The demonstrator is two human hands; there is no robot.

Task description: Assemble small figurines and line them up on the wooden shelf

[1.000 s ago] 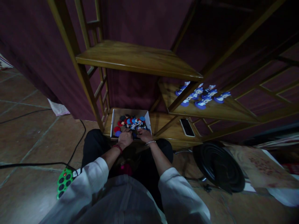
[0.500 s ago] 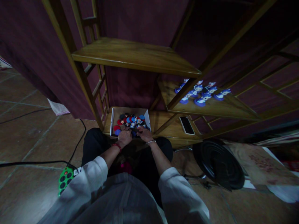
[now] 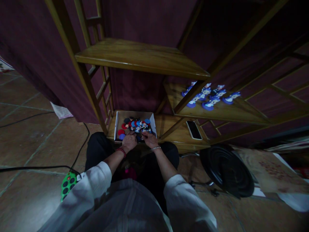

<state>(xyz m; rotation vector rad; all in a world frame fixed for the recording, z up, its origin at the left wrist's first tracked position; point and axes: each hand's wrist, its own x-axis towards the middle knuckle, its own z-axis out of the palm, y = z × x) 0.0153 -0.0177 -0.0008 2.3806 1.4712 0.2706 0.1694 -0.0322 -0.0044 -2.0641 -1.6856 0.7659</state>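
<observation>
A white-walled open box (image 3: 117, 125) holds several small figurines (image 3: 138, 129) in blue, white and red, with round red and blue discs (image 3: 121, 131) among them. At its near edge, my left hand (image 3: 129, 141), with a red bead bracelet at the wrist, is closed, fingers curled downward. My right hand (image 3: 150, 140), a pale bracelet on its wrist, pinches something small and dark at the box's near right corner. Between the hands shows a dark blue piece (image 3: 138, 138). What either hand holds is too small and dim to name.
Several purple-and-white figurines (image 3: 210, 103) stand on a raised shelf at right. A phone (image 3: 193, 130) lies on the lower board. Another wooden shelf (image 3: 142, 58) overhangs the box. A black round stool (image 3: 227, 170) and a green power strip (image 3: 68, 185) with cables are on the floor.
The view has shifted very slightly. My right fingers have turned a little over the box; my left hand stays almost in place.
</observation>
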